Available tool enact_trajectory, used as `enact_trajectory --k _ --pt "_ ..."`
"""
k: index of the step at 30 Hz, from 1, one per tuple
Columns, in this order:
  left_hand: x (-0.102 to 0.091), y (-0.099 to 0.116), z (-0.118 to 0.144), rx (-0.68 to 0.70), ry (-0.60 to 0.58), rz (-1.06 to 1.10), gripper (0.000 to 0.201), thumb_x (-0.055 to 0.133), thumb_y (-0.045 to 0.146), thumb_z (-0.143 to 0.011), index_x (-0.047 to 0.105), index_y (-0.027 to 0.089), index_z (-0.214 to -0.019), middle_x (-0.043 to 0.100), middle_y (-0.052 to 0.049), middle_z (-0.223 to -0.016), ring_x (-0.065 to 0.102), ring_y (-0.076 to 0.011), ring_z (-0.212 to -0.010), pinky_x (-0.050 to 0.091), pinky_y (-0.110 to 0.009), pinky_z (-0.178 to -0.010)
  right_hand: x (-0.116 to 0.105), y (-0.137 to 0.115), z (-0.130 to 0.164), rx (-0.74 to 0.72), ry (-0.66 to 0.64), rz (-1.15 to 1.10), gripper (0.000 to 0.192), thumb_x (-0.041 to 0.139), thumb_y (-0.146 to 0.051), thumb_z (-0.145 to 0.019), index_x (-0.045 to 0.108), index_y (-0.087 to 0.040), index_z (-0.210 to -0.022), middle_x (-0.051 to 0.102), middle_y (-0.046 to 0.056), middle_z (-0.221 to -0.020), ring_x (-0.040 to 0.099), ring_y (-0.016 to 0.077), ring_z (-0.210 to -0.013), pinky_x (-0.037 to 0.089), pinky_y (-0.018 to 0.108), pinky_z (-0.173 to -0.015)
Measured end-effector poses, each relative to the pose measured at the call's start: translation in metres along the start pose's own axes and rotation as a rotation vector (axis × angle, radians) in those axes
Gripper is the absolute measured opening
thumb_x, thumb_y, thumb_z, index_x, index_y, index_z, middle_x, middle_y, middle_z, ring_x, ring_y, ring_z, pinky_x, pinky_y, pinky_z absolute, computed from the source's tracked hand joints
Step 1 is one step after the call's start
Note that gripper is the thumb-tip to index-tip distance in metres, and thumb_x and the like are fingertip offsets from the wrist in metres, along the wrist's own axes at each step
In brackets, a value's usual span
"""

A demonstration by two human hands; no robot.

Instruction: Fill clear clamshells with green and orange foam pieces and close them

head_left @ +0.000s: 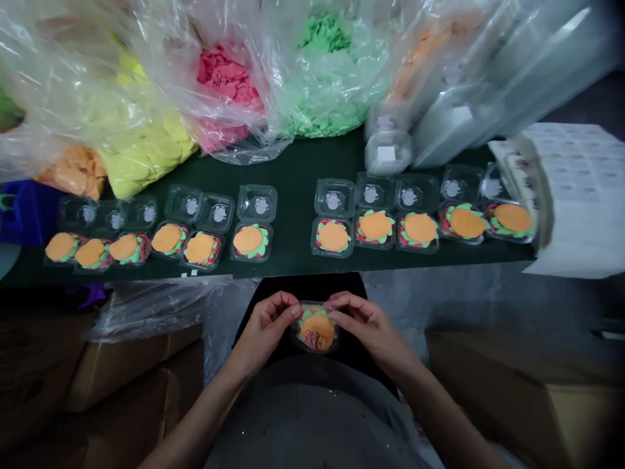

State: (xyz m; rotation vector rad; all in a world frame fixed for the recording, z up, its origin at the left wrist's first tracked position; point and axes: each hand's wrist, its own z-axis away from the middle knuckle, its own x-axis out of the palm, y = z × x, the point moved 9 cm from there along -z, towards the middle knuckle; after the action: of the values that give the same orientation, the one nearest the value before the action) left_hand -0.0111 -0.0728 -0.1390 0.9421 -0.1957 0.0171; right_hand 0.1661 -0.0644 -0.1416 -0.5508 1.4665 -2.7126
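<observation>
Over my lap, a clear plastic clamshell box (317, 329) is held between my two hands. Inside it sits an orange burger-like disc with green and pink pieces round it, and a colourful printed label shows on the lid. My left hand (268, 326) pinches the box's upper left corner between thumb and fingers. At the upper right corner, my right hand (364, 326) pinches in the same way. The lid looks closed over the contents.
Several open clamshell boxes (333, 236) with similar fillings line the dark green table (293, 260). Behind them stand bags of yellow (146, 143), pink (227, 81) and green pieces (329, 117). Stacked clear boxes (454, 124) and label sheets (581, 195) lie right; cardboard boxes (131, 384) flank me.
</observation>
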Motion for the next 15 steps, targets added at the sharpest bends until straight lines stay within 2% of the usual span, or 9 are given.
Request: enact_trajectory --k 3,6,11,15 --pt "0.005 0.002 0.001 0.005 -0.032 -0.049 0.037 0.073 0.052 -0.084 0.062 0.017 -0.084 0.055 0.001 -0.076 0.048 -0.0129 -0.069 0.040 -0.025 -0.067 -0.004 -0.006 -0.005 0.047 -0.033 0.076 0.022 0.085 -0.044 -0.076 0.076 -0.024 -0.081 0.069 0.001 -0.085 0.061 0.0177 -0.081 0.049 0.033 -0.079" --pt "0.006 0.004 0.000 0.017 -0.053 -0.102 0.037 0.071 0.053 -0.085 0.061 0.017 -0.083 0.054 0.001 -0.075 0.047 -0.0132 -0.070 0.040 -0.025 -0.067 -0.001 -0.006 -0.006 0.108 -0.093 0.135 0.026 0.085 -0.045 -0.075 0.075 -0.022 -0.078 0.065 -0.001 -0.072 0.055 0.0146 -0.067 0.043 0.030 -0.066" --pt "0.008 0.008 -0.006 0.030 -0.104 -0.106 0.034 0.070 0.050 -0.087 0.060 0.017 -0.087 0.056 0.000 -0.080 0.049 -0.0138 -0.074 0.040 -0.025 -0.070 0.000 -0.006 -0.009 0.093 -0.072 0.126 0.029 0.084 -0.047 -0.074 0.072 -0.021 -0.074 0.062 -0.002 -0.067 0.049 0.0129 -0.062 0.037 0.029 -0.061" --pt "0.010 0.005 -0.015 -0.013 -0.135 -0.080 0.039 0.074 0.053 -0.083 0.060 0.016 -0.084 0.055 0.001 -0.075 0.047 -0.0123 -0.068 0.038 -0.024 -0.065 -0.001 0.002 -0.013 0.116 -0.078 0.085 0.031 0.086 -0.047 -0.072 0.070 -0.020 -0.071 0.058 -0.003 -0.063 0.045 0.0120 -0.059 0.033 0.028 -0.059"
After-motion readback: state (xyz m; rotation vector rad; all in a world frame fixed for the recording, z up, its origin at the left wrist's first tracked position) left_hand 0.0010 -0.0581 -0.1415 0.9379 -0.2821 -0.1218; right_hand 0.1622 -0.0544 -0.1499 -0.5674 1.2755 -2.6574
